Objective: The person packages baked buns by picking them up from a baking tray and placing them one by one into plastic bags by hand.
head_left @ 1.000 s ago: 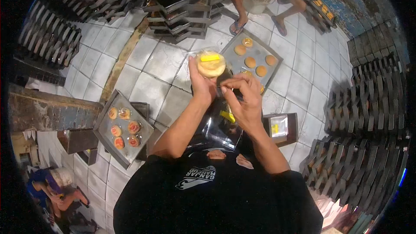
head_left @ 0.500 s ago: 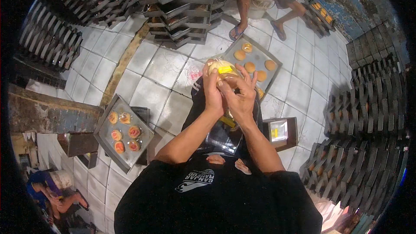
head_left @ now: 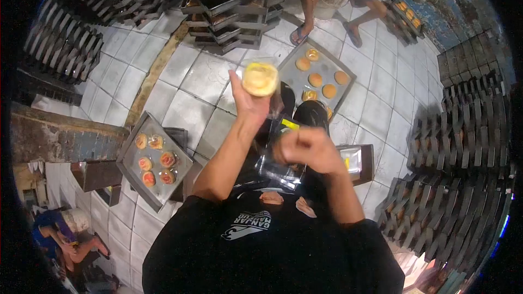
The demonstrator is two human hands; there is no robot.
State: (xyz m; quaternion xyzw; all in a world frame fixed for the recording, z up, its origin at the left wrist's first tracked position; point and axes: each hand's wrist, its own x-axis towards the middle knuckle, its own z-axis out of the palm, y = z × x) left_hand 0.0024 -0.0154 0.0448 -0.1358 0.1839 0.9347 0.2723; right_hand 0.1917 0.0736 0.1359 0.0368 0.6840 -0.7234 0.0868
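My left hand [head_left: 253, 108] is raised with its palm up, holding a round golden bun [head_left: 260, 80] in a clear plastic bag with a yellow patch. The thumb stands along the bun's left side. My right hand [head_left: 310, 151], blurred by motion, is over my lap with its fingers curled in. Whatever is in those fingers I cannot make out. Close to them lie clear plastic bags [head_left: 280, 171] on my lap, and a yellow label [head_left: 290, 124] shows just above the fingers.
A metal tray of plain buns [head_left: 348, 95] lies on the tiles ahead. Another tray [head_left: 133, 171], left, holds topped buns. Tray stacks [head_left: 229, 8] [head_left: 452, 130] stand ahead and right. A box with plastic bags [head_left: 366, 163] is beside me. One person [head_left: 310, 0] sits ahead, another [head_left: 62, 237] far left.
My hands have separated. The left has moved left and turned palm up with the bun; the right has let go of the bun and dropped down toward my lap.
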